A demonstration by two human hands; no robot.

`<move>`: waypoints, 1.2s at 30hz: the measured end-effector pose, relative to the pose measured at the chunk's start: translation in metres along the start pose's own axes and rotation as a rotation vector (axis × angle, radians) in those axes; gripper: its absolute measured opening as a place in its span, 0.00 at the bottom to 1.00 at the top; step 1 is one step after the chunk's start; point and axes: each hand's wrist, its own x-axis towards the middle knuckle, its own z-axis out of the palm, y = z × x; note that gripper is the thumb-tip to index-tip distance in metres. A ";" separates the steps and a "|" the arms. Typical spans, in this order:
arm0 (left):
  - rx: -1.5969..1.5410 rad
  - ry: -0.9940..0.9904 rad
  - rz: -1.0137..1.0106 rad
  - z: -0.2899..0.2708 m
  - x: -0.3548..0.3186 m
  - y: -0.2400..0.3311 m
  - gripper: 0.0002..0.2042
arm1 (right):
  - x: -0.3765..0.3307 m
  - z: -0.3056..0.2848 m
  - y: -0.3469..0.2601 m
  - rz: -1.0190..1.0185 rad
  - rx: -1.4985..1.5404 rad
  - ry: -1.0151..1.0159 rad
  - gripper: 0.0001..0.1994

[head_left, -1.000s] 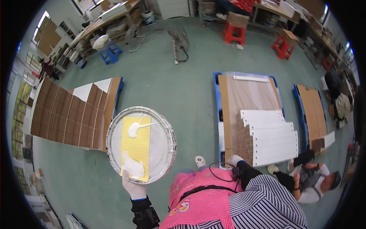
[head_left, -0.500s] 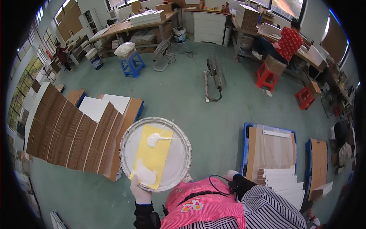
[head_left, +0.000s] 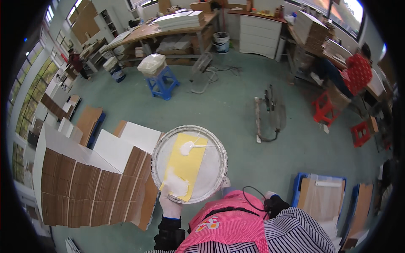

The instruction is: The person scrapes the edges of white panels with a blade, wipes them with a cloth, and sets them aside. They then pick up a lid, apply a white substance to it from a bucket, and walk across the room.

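Observation:
My left hand [head_left: 171, 206], in a white glove, grips the near left rim of a round white bucket lid [head_left: 215, 168] with a smeared, raised edge. On it lies a yellow sheet [head_left: 192, 168]. A patch of white paste [head_left: 176, 185] covers the sheet's near end, beside my fingers. Toward its far end is a white spoon-shaped thing [head_left: 186, 147] with a thin stem; whether it is a spoon or a paste streak is unclear. My right hand [head_left: 271, 195], also gloved, is low at my right side, its fingers mostly hidden. A pink apron [head_left: 230, 227] covers my front.
Stacked brown-edged boards [head_left: 84, 185] stand close at left. A floor fan [head_left: 270, 114] is ahead, a blue stool [head_left: 162, 84] beyond it to the left. Pallets with boards [head_left: 322, 198] lie at right. A person in red [head_left: 358, 71] sits at a bench on the far right.
The view has turned left and moved forward; the fan, stools and pallets sit farther right. The lid stays in my left hand, with the yellow sheet still on it.

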 end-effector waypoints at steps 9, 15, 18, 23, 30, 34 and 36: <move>-0.133 0.107 0.213 0.067 0.187 0.104 0.26 | 0.131 -0.311 -0.134 -0.489 0.134 0.304 0.15; -0.232 0.202 0.310 0.082 0.345 0.157 0.28 | 0.201 -0.421 -0.284 -0.285 0.185 0.122 0.15; -0.323 0.078 0.262 0.109 0.432 0.194 0.28 | 0.235 -0.467 -0.337 -0.583 -0.836 -0.092 0.18; -0.359 0.156 0.227 0.172 0.541 0.254 0.26 | 0.304 -0.614 -0.439 -0.609 -0.406 0.206 0.16; -0.384 0.226 0.261 0.220 0.691 0.344 0.26 | 0.428 -0.737 -0.606 -0.502 0.051 0.197 0.17; -0.328 0.285 0.468 0.208 0.781 0.418 0.26 | 0.496 -0.790 -0.694 -0.585 -0.188 -0.086 0.19; -0.308 0.335 0.592 0.194 0.807 0.461 0.25 | 0.499 -0.837 -0.774 -0.591 -0.472 -0.098 0.18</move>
